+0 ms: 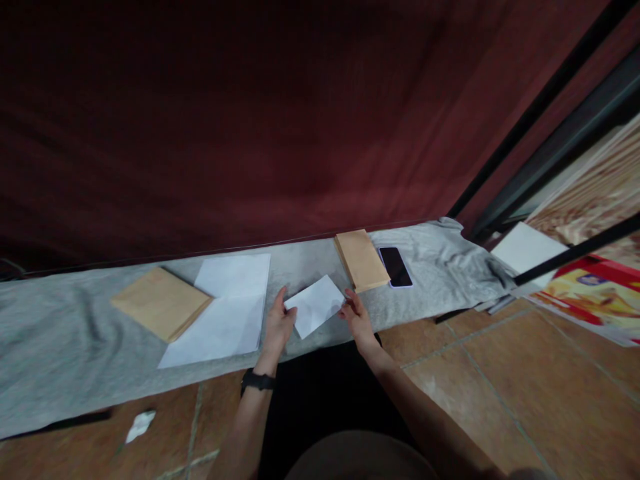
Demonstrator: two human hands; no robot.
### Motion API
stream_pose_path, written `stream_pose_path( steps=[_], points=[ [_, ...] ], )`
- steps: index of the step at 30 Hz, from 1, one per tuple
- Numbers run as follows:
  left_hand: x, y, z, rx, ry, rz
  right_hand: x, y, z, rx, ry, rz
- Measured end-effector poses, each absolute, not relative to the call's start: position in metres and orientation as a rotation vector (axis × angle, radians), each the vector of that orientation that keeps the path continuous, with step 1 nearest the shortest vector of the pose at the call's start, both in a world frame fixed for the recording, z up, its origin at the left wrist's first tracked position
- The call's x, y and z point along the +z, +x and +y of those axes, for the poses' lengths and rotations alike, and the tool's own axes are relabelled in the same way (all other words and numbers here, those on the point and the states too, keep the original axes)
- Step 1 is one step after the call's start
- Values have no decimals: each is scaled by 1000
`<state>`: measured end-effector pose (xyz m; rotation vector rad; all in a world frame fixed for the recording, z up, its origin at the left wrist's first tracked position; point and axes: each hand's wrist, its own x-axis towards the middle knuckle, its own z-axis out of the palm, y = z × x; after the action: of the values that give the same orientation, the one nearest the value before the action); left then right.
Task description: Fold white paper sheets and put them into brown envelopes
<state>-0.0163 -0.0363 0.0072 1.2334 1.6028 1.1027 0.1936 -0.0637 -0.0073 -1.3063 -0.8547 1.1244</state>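
Observation:
A folded sheet of white paper point(316, 305) is tilted at an angle in front of me, over the grey cloth. My left hand point(280, 325) grips its left end, with the thumb lying on the paper's face. At the opposite end, the fingers of my right hand point(357, 319) pinch the right corner. Just beyond my right hand lies a stack of brown envelopes point(363, 259). To the left of my left hand, larger white sheets with a crease point(237, 313) lie flat, and another brown envelope stack point(161, 301) overlaps their left side.
A phone point(396, 267) lies right of the envelopes on the long cloth-covered bench point(60, 333). A dark red curtain point(300, 133) hangs behind it. Black metal bars point(540, 110) and a red and yellow box point(595, 293) are at the right. Crumpled white paper point(141, 425) lies on the tiled floor.

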Motion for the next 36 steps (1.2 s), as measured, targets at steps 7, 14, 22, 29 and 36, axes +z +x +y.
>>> stream_pose_path(
  steps=[7,14,22,29,36],
  points=[
    [22,-17,-28,785,1612,1831,-18,199,-78,707,-1463,-1531],
    [25,-13,-23,796,1866,1816,-16,193,-87,355,-1529,-1814],
    [23,-2,-27,810,2029,1929,-3,193,-95,210,-1543,-2139],
    [6,22,-72,725,2364,1836,1,192,-97,244,-1503,-2215],
    [-7,38,-110,532,2519,1696,11,190,-95,369,-1416,-2195]
  ],
)
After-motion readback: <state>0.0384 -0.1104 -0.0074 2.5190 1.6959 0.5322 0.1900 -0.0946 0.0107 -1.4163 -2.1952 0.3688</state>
